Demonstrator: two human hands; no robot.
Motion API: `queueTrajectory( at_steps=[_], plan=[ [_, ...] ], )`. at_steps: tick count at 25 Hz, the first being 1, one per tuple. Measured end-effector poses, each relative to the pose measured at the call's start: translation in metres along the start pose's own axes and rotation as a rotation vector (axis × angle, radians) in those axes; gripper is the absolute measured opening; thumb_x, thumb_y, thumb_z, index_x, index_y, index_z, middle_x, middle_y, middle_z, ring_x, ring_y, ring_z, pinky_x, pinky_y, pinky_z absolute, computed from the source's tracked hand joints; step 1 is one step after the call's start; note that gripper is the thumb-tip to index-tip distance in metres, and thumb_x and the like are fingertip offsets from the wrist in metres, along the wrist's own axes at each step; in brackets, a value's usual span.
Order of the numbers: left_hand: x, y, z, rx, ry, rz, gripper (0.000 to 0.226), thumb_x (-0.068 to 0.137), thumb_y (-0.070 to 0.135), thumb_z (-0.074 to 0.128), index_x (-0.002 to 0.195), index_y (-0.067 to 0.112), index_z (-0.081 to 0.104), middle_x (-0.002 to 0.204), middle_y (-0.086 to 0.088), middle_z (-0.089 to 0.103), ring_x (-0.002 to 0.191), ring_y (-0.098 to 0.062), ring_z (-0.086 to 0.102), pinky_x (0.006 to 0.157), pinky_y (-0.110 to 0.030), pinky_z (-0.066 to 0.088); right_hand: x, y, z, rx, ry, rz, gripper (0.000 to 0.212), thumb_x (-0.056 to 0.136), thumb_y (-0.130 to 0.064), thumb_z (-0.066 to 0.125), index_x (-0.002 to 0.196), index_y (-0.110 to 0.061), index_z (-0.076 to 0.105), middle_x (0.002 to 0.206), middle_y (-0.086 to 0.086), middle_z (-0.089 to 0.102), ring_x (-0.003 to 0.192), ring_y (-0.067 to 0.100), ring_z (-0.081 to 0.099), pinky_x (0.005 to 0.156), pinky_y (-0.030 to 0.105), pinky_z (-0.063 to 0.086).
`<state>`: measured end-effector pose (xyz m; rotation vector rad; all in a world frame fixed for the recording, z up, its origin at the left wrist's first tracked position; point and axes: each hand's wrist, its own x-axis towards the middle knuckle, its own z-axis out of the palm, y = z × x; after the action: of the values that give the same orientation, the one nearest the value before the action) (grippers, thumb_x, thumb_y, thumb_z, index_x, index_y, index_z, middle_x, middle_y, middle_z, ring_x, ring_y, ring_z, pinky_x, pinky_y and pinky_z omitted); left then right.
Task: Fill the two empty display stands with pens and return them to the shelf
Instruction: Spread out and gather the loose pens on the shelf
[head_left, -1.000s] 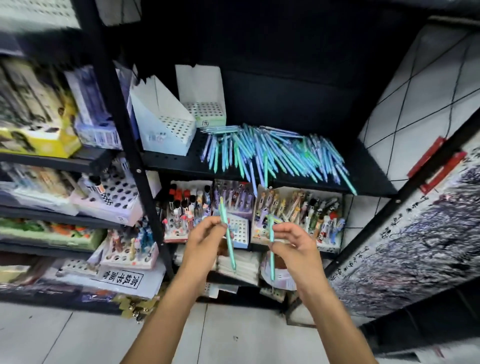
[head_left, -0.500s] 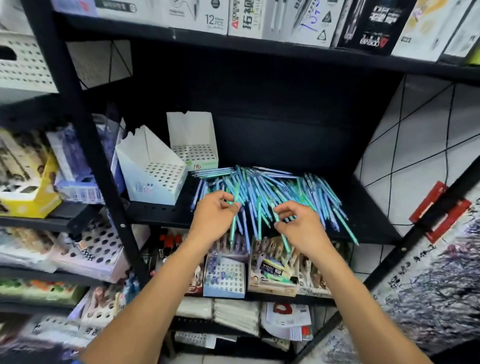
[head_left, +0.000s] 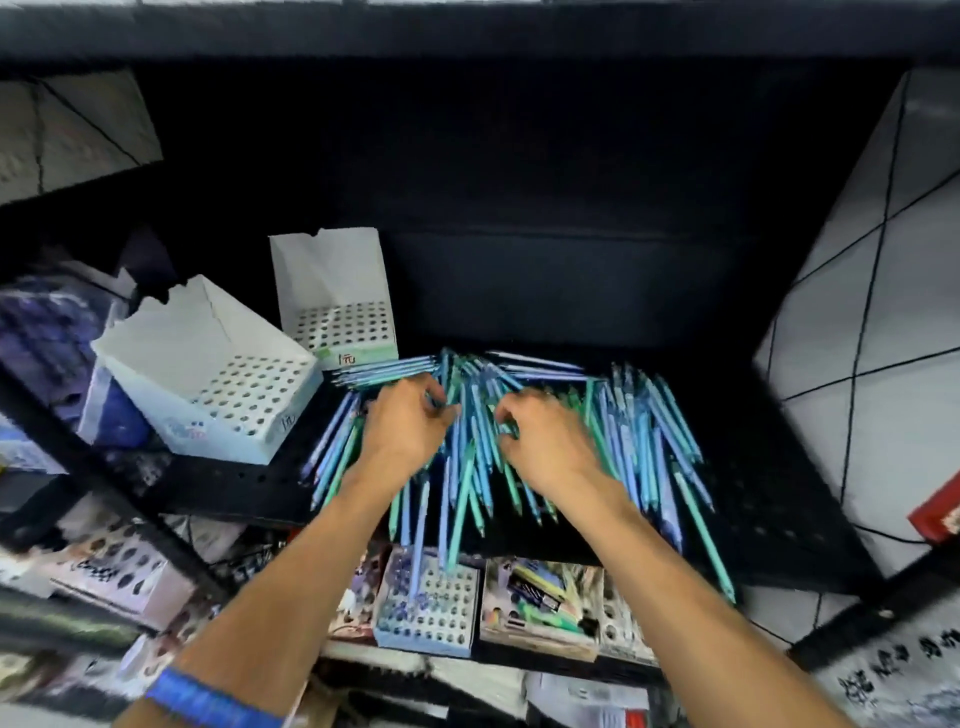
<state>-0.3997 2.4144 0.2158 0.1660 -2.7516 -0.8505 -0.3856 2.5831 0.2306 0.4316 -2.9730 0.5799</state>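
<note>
Gathering a small bunch from the pile of pens (head_left: 524, 441) is my step now, and I judge it best to align the tips before lifting, so none rolls off the shelf (head_left: 769, 519) edge at 6 o'clock. My left hand (head_left: 408, 423) and right hand (head_left: 545, 436) both lie on the pile with fingers curled into the pens; how many each pinches I cannot tell. The pens are slim, blue and green, crossing loosely. Both empty stands, near stand (head_left: 218, 374) and far stand (head_left: 335, 301), wait at 10 o'clock, holes bare.
</note>
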Motion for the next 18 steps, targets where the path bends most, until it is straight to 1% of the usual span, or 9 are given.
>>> queueTrajectory(
  at_steps=[3, 5, 6, 8, 10, 12, 14, 16, 18],
  plan=[
    [0.002, -0.009, -0.002, -0.036, 0.101, 0.077, 0.025, 0.087, 0.045, 0.068, 0.088, 0.021, 0.067, 0.079, -0.003, 0.069, 0.075, -0.025, 0.064, 0.062, -0.031, 0.046, -0.011, 0.009, -0.006, 0.092, 0.078, -0.01, 0.019, 0.095, -0.028, 0.061, 0.113, -0.024, 0.062, 0.116, -0.005, 0.056, 0.097, 0.019, 0.06, 0.079, 0.032, 0.044],
    [-0.004, -0.03, -0.013, -0.003, 0.158, 0.103, 0.044, 0.087, 0.058, 0.055, 0.103, 0.019, 0.068, 0.102, -0.009, 0.068, 0.096, -0.032, 0.062, 0.081, -0.04, 0.051, -0.027, 0.024, -0.015, 0.163, 0.162, 0.027, 0.017, 0.093, -0.03, 0.063, 0.11, -0.025, 0.063, 0.113, -0.008, 0.056, 0.098, 0.015, 0.055, 0.08, 0.03, 0.042],
    [-0.009, -0.045, -0.019, 0.056, 0.141, 0.066, 0.057, 0.086, 0.066, 0.047, 0.114, 0.02, 0.066, 0.116, -0.01, 0.066, 0.11, -0.035, 0.058, 0.092, -0.045, 0.049, -0.037, 0.035, -0.02, 0.178, 0.205, 0.06, 0.017, 0.092, -0.029, 0.065, 0.107, -0.024, 0.065, 0.112, -0.007, 0.057, 0.102, 0.018, 0.055, 0.084, 0.032, 0.044],
    [-0.023, -0.067, -0.034, 0.13, 0.011, -0.071, 0.081, 0.08, 0.081, 0.034, 0.135, 0.026, 0.054, 0.143, -0.01, 0.051, 0.133, -0.037, 0.042, 0.108, -0.051, 0.037, -0.057, 0.057, -0.029, 0.153, 0.265, 0.17, 0.019, 0.089, -0.027, 0.067, 0.107, -0.02, 0.067, 0.114, -0.001, 0.061, 0.108, 0.027, 0.054, 0.091, 0.038, 0.046],
    [-0.037, -0.065, -0.045, 0.143, -0.109, -0.121, 0.095, 0.072, 0.088, 0.031, 0.146, 0.03, 0.043, 0.155, -0.01, 0.037, 0.142, -0.035, 0.03, 0.115, -0.053, 0.025, -0.077, 0.071, -0.037, 0.099, 0.278, 0.297, 0.02, 0.089, -0.025, 0.067, 0.107, -0.017, 0.067, 0.113, 0.005, 0.063, 0.107, 0.032, 0.055, 0.087, 0.038, 0.046],
    [-0.053, -0.052, -0.052, 0.169, -0.072, -0.014, 0.083, 0.074, 0.081, 0.038, 0.137, 0.029, 0.053, 0.145, -0.01, 0.047, 0.133, -0.034, 0.039, 0.109, -0.052, 0.03, -0.097, 0.073, -0.039, 0.07, 0.282, 0.345, 0.014, 0.089, -0.025, 0.067, 0.102, -0.018, 0.066, 0.1, 0.001, 0.063, 0.098, 0.028, 0.059, 0.073, 0.031, 0.044],
    [-0.071, -0.046, -0.061, 0.14, -0.034, 0.219, 0.055, 0.08, 0.064, 0.045, 0.115, 0.027, 0.065, 0.114, -0.004, 0.063, 0.108, -0.027, 0.053, 0.096, -0.049, 0.044, -0.114, 0.057, -0.036, 0.074, 0.278, 0.363, 0.006, 0.09, -0.022, 0.068, 0.095, -0.021, 0.065, 0.084, -0.008, 0.062, 0.08, 0.016, 0.061, 0.059, 0.024, 0.039],
    [-0.08, -0.052, -0.066, 0.067, -0.208, 0.435, 0.034, 0.08, 0.039, 0.052, 0.11, 0.031, 0.066, 0.102, 0.01, 0.059, 0.098, -0.014, 0.049, 0.09, -0.045, 0.047, -0.124, 0.031, -0.026, 0.094, 0.24, 0.291, 0.012, 0.09, -0.018, 0.068, 0.096, -0.027, 0.064, 0.077, -0.015, 0.059, 0.071, 0.003, 0.056, 0.059, 0.023, 0.041],
    [-0.079, -0.063, -0.07, 0.082, -0.438, 0.616, 0.043, 0.08, 0.019, 0.061, 0.118, 0.039, 0.064, 0.11, 0.019, 0.052, 0.104, -0.008, 0.044, 0.096, -0.037, 0.046, -0.127, -0.002, -0.01, 0.112, 0.09, 0.107, 0.024, 0.091, -0.016, 0.065, 0.109, -0.032, 0.063, 0.086, -0.021, 0.055, 0.078, -0.002, 0.054, 0.073, 0.022, 0.048]
  ],
)
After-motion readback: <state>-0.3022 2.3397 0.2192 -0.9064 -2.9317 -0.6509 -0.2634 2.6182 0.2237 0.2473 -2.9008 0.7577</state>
